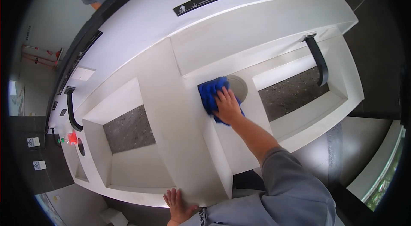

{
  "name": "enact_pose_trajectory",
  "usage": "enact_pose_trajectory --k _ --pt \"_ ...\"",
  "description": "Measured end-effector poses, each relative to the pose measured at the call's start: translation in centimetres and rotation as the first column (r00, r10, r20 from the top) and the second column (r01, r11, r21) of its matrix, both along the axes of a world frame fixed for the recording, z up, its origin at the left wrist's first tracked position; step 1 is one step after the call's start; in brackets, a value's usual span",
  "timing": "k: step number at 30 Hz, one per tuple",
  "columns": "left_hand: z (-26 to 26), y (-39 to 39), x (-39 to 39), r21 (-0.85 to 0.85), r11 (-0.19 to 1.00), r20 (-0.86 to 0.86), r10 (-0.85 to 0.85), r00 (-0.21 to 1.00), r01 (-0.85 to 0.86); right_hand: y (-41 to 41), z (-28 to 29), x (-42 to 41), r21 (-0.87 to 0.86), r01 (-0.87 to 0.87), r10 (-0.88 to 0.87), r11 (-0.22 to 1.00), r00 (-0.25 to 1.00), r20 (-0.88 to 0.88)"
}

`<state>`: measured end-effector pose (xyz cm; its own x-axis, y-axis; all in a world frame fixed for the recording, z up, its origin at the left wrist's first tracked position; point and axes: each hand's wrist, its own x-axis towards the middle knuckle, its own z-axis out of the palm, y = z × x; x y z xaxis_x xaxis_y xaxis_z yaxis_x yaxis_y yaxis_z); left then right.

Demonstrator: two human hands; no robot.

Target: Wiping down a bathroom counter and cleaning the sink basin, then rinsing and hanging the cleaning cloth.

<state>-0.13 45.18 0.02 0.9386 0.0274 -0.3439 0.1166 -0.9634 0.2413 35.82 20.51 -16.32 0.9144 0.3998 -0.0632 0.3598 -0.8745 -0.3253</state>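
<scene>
My right hand (228, 105) lies spread over a crumpled blue cloth (210, 94) and presses it on the pale washroom counter (244, 149). The cloth touches the left part of a round grey disc (239, 88) set in the lower counter section and covers some of it. Further down, my left hand (179, 208) rests on the counter's front edge, fingers apart and with nothing in it. A raised ledge of the counter stands just left of the cloth.
Two sink basins flank this spot, one with a black faucet (318, 59), the other with a second black faucet (72, 109). A red-and-green bottle (71, 138) stands at far left beside a round hole (81, 146). A mirror (61, 30) runs along the wall above.
</scene>
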Motion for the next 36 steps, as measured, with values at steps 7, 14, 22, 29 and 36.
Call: enact_pose_trajectory --k 7,14,22,29,36 --pt "0.5 -1.1 0.7 -0.012 1.0 0.065 0.0 0.998 0.001 1.9 -0.5 3.0 0.049 0.142 -0.14 0.989 0.99 -0.034" --pt "0.5 -0.8 1.1 0.008 1.0 0.094 0.015 0.996 -0.015 -4.6 -0.6 -17.6 0.005 -0.174 0.173 0.985 0.976 -0.135" --pt "0.2 -0.4 0.8 -0.001 1.0 0.126 0.013 0.992 -0.013 -11.4 0.0 -23.3 0.098 -0.112 0.131 0.989 0.969 -0.211" --pt "0.2 -0.7 0.6 0.019 1.0 0.065 0.021 0.998 -0.022 -8.6 -1.6 -2.0 0.155 0.417 -0.43 0.896 0.9 0.063" --pt "0.6 -1.0 1.1 0.008 1.0 0.047 0.02 0.999 -0.02 -8.6 -1.7 5.1 0.116 0.485 -0.494 0.867 0.867 0.06"
